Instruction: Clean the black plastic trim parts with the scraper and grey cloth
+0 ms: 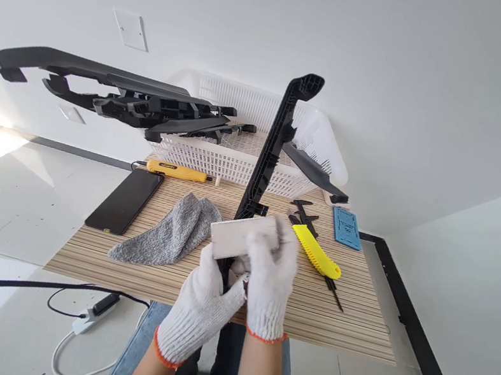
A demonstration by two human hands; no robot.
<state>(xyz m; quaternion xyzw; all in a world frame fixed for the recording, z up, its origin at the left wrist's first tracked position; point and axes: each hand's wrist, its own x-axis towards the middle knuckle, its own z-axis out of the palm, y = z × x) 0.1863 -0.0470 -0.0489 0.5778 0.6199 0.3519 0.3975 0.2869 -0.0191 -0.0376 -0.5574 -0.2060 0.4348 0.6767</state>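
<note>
My left hand (201, 309), in a white knit glove with an orange cuff, is closed around the lower end of a long black plastic trim piece (266, 158). The piece slants up and away over the table, its ribbed inner side showing. In my right hand (268, 287), gloved the same way and partly blurred, is a flat off-white rectangular pad (232, 237). The pad lies across the trim piece just above my left hand and hides that stretch. Whether it touches the plastic I cannot tell. A grey cloth (174, 232) lies left of my hands, a yellow-handled utility knife (316, 252) to their right.
Behind stands a white plastic basket (217, 159) with several black trim pieces (157, 111) jutting out left and another strip (315, 171) right. On the table are a black phone (126, 199), a yellow pen-shaped tool (176, 171), calipers (306, 218) and a blue card (347, 228).
</note>
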